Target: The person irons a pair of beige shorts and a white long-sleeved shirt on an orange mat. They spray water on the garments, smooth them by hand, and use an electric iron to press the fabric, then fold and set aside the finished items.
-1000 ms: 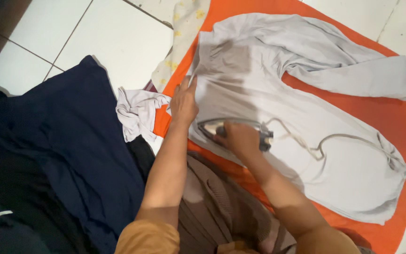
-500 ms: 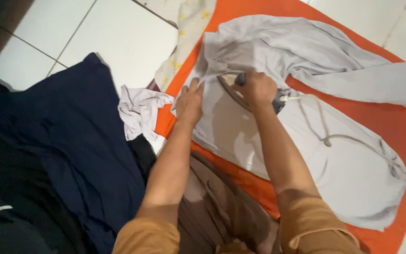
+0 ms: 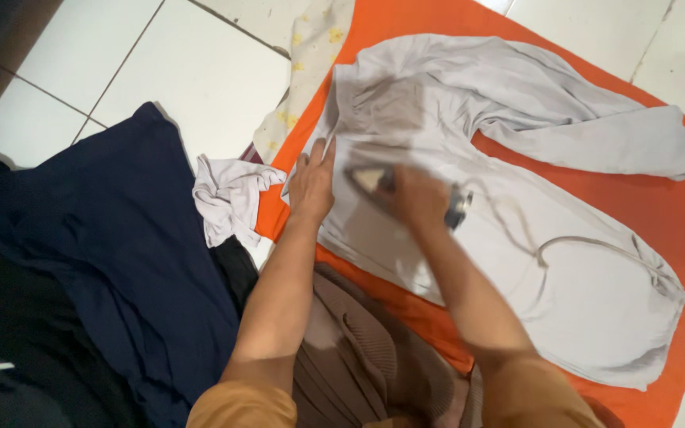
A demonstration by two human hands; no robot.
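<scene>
Iron (image 3: 394,190), blurred, under my right hand (image 3: 420,198), which is clamped around its handle; it sits on the pale grey garment (image 3: 533,261) near that garment's left edge. Cord (image 3: 564,242) trails right across the cloth toward the far right corner. My left hand (image 3: 311,178) lies flat, fingers together, pressing the garment's left hem just beside the iron. Orange mat (image 3: 660,198) shows bare to the right, between sleeve and body. Crumpled pale cloth (image 3: 227,198) sits just off the mat's left edge; dark blue fabric (image 3: 128,230) lies further left on white tiles (image 3: 200,63).
</scene>
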